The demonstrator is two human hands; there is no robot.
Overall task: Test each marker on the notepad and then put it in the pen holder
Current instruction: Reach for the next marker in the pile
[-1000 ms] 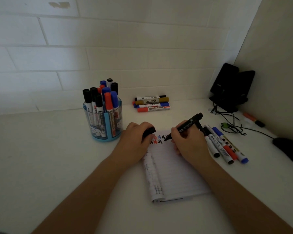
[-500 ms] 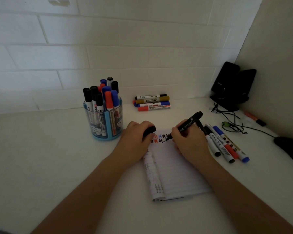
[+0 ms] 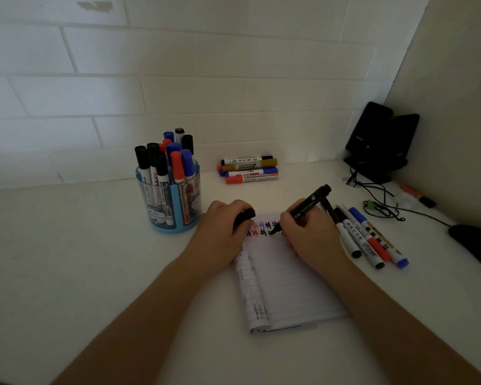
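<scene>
- Right hand [image 3: 308, 232] pinches the black marker [image 3: 303, 208]; the tip touches the notepad's [image 3: 289, 287] top lines.
- Left hand [image 3: 220, 232] curls round a black cap [image 3: 245, 216] and rests on the notepad's 11 o'clock corner.
- Pen holder [image 3: 168, 207]: 10 o'clock of the notepad, apart.
- Bare table [image 3: 81, 259] at 9 o'clock.
- Loose markers [image 3: 370, 240] lie just beside the right hand at 3 o'clock.
- The hands cover the notepad's upper corners.
</scene>
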